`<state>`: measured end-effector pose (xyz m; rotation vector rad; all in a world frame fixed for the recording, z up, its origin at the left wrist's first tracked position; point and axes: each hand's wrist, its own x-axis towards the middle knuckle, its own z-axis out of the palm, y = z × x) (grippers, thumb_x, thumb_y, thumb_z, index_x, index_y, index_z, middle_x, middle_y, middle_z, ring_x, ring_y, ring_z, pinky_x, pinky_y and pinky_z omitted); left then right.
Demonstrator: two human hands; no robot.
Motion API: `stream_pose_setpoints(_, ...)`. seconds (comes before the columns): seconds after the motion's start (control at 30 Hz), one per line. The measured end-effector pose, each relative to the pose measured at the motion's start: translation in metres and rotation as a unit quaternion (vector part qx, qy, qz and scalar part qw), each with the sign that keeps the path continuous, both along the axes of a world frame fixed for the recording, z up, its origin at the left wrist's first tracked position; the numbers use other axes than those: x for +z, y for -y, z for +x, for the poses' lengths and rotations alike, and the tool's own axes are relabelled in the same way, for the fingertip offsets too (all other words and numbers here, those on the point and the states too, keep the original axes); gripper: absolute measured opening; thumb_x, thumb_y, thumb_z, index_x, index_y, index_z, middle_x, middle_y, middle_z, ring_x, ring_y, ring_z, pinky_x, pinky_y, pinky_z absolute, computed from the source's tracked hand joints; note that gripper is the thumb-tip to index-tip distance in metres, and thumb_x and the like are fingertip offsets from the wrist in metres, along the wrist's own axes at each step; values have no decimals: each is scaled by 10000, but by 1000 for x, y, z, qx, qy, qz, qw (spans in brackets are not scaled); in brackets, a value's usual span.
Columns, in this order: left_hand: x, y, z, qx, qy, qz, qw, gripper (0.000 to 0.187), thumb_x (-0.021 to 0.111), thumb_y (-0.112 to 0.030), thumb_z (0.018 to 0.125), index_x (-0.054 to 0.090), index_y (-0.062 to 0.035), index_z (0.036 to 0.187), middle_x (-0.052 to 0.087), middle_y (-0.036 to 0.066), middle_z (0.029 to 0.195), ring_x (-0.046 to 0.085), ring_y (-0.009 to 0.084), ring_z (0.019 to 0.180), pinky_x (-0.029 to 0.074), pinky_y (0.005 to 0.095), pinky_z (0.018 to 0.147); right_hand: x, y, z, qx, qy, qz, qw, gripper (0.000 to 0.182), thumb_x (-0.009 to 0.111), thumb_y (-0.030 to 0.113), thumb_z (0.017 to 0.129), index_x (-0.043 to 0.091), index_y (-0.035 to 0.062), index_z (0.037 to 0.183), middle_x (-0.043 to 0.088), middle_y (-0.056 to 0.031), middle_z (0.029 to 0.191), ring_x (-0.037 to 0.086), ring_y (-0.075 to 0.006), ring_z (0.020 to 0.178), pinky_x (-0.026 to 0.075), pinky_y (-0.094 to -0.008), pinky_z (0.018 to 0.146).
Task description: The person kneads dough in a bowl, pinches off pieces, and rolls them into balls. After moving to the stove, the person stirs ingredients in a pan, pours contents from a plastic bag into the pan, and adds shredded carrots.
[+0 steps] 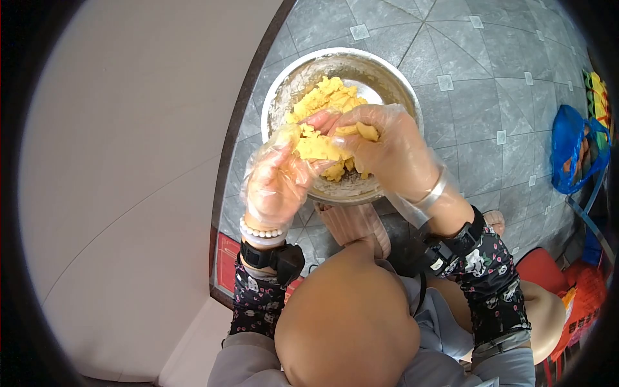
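A metal bowl point(275, 97) stands on the floor in front of me, its inside smeared with a pale residue. Crumbly yellow dough point(330, 95) lies in it. Above the bowl, my left hand point(276, 180), in a clear plastic glove, is turned palm up with its fingers curled round a lump of yellow dough point(316, 147). My right hand point(394, 151), also gloved, bends over from the other side and pinches a smaller piece of dough point(366, 131) between thumb and fingers. The two hands are close together, and some fingertips are hidden behind the dough.
Grey tiles point(477, 109) cover the floor. A pale wall or panel point(129, 129) with a dark edge rises on the left. A blue plastic bag point(567, 151) sits at the far right, with red bags point(583, 297) below it. My slippered foot point(351, 226) is just below the bowl.
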<state>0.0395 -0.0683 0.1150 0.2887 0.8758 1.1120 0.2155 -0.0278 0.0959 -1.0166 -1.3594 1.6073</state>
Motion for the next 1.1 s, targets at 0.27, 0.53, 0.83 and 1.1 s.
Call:
stream_pose_setpoints(0.27,-2,7,-8,-67,-255,19,964,304,641,-75,882,552,74,1131,632,181,1124,675,229,870,564,335,775,5,-4,8,50,15,-49,997,174,614,-13,847,652,-4,1017,643,-48,1028,570,-98,888,477,-247,810)
stream_pose_setpoints(0.53,-4,7,-5,21,-207,96,973,258,681,-67,855,589,53,1065,669,114,969,659,156,774,557,267,695,24,-7,11,88,114,-28,989,138,672,-3,786,667,-1,924,678,-88,900,627,-134,844,493,-277,776)
stream_pose_setpoints(0.83,-1,6,-5,12,-182,112,977,282,669,-77,868,572,56,1097,664,108,993,655,150,826,553,267,723,19,-3,9,38,74,79,993,151,642,-64,749,666,11,877,666,-96,850,643,-184,815,487,-285,765)
stream_pose_setpoints(1.1,0,6,-2,14,-209,112,971,247,650,-65,875,566,54,1075,657,132,993,660,180,819,569,282,707,13,-2,9,31,46,55,997,201,603,-119,749,670,22,876,665,-69,850,632,-146,830,486,-270,775)
